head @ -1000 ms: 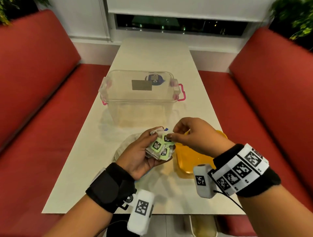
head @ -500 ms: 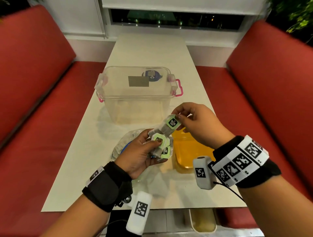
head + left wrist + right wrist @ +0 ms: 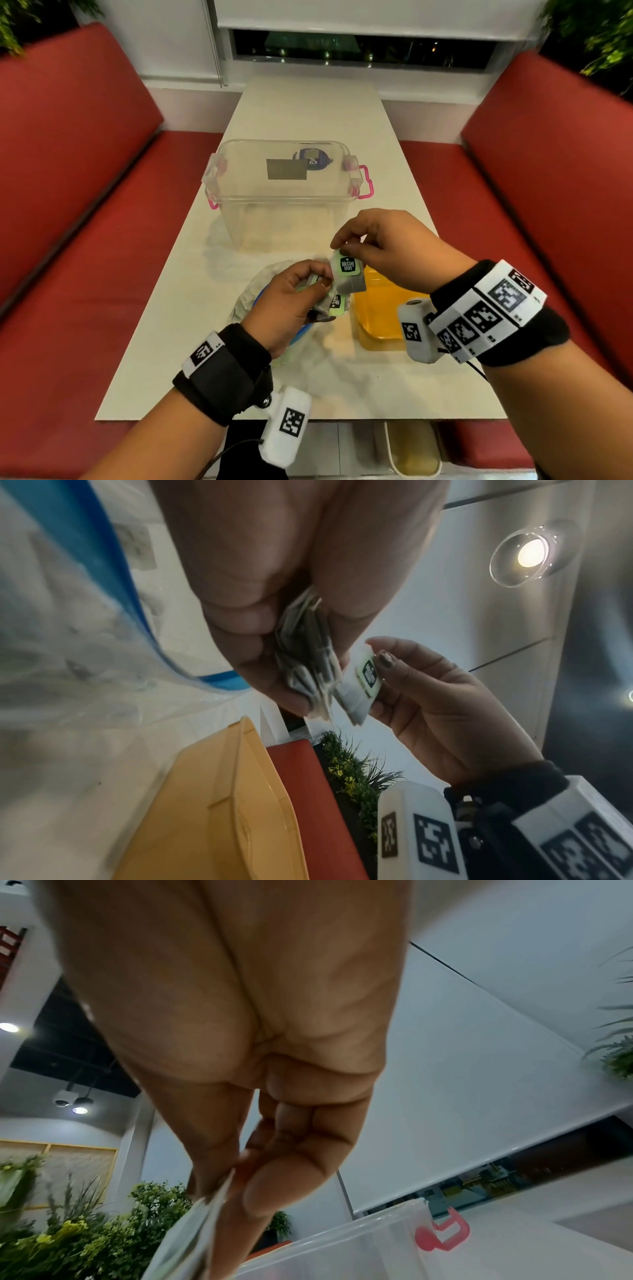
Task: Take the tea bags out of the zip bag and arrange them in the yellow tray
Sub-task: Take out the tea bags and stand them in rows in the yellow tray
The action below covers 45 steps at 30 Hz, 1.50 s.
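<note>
Head view: left hand point(image 3: 291, 301) curled tight round a bunch of tea bags point(image 3: 334, 303) above the zip bag point(image 3: 255, 294) on the table point(image 3: 308, 109); right hand point(image 3: 383, 246) pinches one tea bag point(image 3: 347, 270) by thumb and forefinger, just over the yellow tray point(image 3: 380, 318). Left wrist: fingers point(image 3: 267, 631) clamped on the bunch point(image 3: 308, 658), single bag point(image 3: 363, 680) touching it, tray point(image 3: 219, 804) below. Right wrist: thumb and fingers point(image 3: 291, 1172) pressed on the bag's edge point(image 3: 205, 1213).

A long white rectangular table point(image 3: 308, 113) runs between two red padded benches point(image 3: 78, 192); a half-blinded dark window point(image 3: 359, 48) lies far, leafy plants point(image 3: 596, 31) in corners.
</note>
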Motion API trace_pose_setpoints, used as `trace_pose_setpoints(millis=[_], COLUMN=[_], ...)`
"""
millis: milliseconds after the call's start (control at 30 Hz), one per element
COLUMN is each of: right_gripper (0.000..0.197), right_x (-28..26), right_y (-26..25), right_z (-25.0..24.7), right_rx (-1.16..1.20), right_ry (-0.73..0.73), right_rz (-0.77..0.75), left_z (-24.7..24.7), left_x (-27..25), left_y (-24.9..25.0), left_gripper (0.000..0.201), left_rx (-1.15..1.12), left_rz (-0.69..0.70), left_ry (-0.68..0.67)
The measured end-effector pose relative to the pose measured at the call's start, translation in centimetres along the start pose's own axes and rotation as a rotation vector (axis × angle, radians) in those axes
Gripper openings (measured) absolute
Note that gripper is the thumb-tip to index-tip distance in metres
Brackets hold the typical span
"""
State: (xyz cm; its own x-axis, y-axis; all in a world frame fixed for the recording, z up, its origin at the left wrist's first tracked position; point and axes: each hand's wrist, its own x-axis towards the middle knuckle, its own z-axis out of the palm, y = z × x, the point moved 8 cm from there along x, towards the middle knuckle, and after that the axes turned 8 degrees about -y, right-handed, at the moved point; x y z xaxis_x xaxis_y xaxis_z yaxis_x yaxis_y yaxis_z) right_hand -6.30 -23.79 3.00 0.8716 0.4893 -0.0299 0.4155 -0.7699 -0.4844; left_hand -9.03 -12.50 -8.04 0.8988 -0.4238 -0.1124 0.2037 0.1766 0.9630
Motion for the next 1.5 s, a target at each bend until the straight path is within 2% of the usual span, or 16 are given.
trace_pose_setpoints(millis=[200,267,333,433,500,567,633,733,1267,1367,1467,1500], right_gripper=[0.016,0.015,0.013,0.017,0.024,0.019,0.012,0.012,0.007,0.011,0.006,0.010], right_x=[-0.2,-0.2,-0.4,-0.8,-1.0,-1.1,-1.3,-1.4,-2.0,-2.0,-1.9,-1.8], right_y=[1.0,1.2,1.4,2.5,3.2,3.4,3.4,3.5,3.8,4.0,3.9,3.9], right_z=[0.5,0.6,0.5,0.5,1.1,2.0,2.2,2.1,2.7,2.4,2.0,2.0], right_rx=[0.059,0.084,0.149,0.264,0.302,0.364,0.410,0.436,0.458,0.461,0.468,0.478], right_ry=[0.026,0.051,0.088,0.137,0.094,0.043,0.062,0.121,0.126,0.161,0.190,0.182], right_rz=[0.023,0.034,0.039,0.079,0.131,0.150,0.137,0.130,0.126,0.141,0.129,0.120], left_z=[-0.2,-0.3,-0.4,-0.8,-0.8,-0.8,-0.8,-0.8,-0.3,-0.5,-0.1,0.0], left_x=[-0.2,-0.2,-0.3,0.0,-0.1,0.0,0.2,0.3,0.5,0.6,0.7,0.7], left_y=[-0.1,0.0,0.3,0.3,0.6,0.8,0.7,0.5,0.6,0.6,0.8,1.0], left_gripper=[0.025,0.029,0.023,0.013,0.008,0.013,0.016,0.014,0.016,0.014,0.014,0.014], left_rx=[0.027,0.095,0.174,0.100,0.015,-0.004,-0.008,0.014,0.079,0.140,0.235,0.258], left_rz=[-0.009,0.015,0.053,0.073,0.089,0.101,0.096,0.081,0.084,0.089,0.103,0.104], left_ry=[0.011,0.009,0.018,0.083,0.116,0.131,0.129,0.126,0.120,0.111,0.058,0.054])
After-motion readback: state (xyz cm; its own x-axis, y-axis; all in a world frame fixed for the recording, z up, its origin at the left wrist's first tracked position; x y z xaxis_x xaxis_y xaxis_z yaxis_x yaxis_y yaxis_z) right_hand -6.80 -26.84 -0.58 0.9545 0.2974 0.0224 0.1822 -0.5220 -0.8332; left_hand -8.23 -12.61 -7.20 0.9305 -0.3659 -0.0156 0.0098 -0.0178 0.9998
